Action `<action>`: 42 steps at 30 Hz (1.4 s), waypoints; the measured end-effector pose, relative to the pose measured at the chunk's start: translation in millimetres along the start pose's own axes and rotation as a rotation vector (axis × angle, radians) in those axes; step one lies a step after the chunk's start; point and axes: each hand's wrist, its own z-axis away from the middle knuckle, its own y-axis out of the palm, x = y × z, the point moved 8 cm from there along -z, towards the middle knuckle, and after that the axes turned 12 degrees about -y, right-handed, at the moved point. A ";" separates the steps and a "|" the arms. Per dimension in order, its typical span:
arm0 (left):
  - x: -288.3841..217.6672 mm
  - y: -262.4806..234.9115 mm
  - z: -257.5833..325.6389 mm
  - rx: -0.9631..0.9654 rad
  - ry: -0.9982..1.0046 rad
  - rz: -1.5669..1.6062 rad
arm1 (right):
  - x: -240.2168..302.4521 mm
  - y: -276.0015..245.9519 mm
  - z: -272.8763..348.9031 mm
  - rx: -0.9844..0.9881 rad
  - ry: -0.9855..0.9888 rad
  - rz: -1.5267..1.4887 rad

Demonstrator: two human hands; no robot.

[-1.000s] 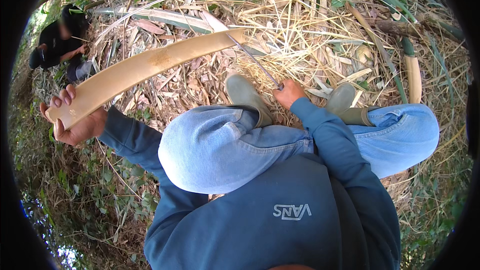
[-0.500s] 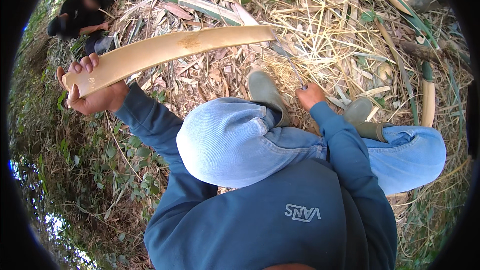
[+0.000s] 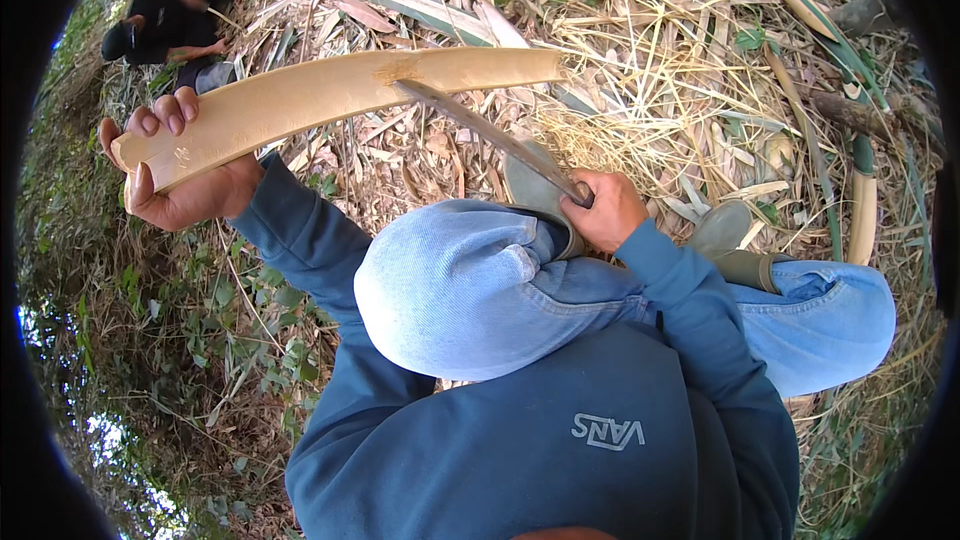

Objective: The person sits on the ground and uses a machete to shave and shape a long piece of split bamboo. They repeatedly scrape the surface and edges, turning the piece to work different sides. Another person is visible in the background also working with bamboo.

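The fingers of my left hand grip one end of a broad, pale strip: the fingertips curl over its far edge, my thumb bends up by its near corner, and part of my palm is hidden behind it. My right hand is clenched around the base of a long blade, whose handle mostly disappears in my fist. I hold the strip raised over the littered ground, its long axis running from my left hand rightward and slightly away from me, free end to the right. The blade points leftward and away, its tip over the strip's near edge at a rough, fibrous patch; how hard it presses I can't tell. The blade partly covers my left boot. Straw-like shavings lie past the strip's free end. Far left, a co-worker in dark clothes is small and hard to make out.
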 end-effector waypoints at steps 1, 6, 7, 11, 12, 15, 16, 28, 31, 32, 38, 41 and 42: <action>-2.0 2.1 0.1 0.014 0.002 -0.001 | -1.9 -0.2 1.0 0.007 0.009 0.008; -2.0 11.3 -1.1 0.038 -0.003 0.024 | 0.0 -2.7 3.5 0.008 -0.007 0.030; 2.1 14.1 -2.5 0.057 -0.011 0.046 | -10.6 -0.5 2.6 0.008 0.022 0.048; -5.8 10.1 -4.6 0.053 -0.022 -0.005 | -11.0 -1.0 4.5 0.031 0.052 -0.003; -3.6 8.1 -3.6 0.054 -0.023 0.001 | -6.5 -2.7 2.1 0.036 0.028 0.038; 1.0 11.9 -3.4 0.049 -0.017 0.016 | -2.9 -3.3 2.6 -0.014 -0.035 0.014; 0.0 14.7 -3.1 0.046 -0.014 0.018 | -10.0 -1.2 3.9 0.000 0.015 0.024; -2.8 3.3 2.2 0.050 -0.035 0.075 | -19.5 -0.2 4.3 0.017 0.077 -0.017; -0.7 7.5 -3.0 0.031 -0.028 0.045 | -18.0 2.2 3.7 -0.008 0.040 -0.022; -1.5 3.5 -0.3 0.021 -0.012 0.037 | -31.2 5.5 6.1 -0.018 0.075 -0.006; -2.4 6.7 2.0 0.010 -0.010 0.031 | -22.7 3.4 3.2 -0.021 0.048 -0.008; -4.7 4.4 -1.0 0.008 -0.003 0.010 | -32.2 2.8 4.1 -0.011 0.099 0.015; -3.6 3.7 4.4 0.021 -0.013 0.044 | -36.5 2.7 7.3 0.008 0.140 0.025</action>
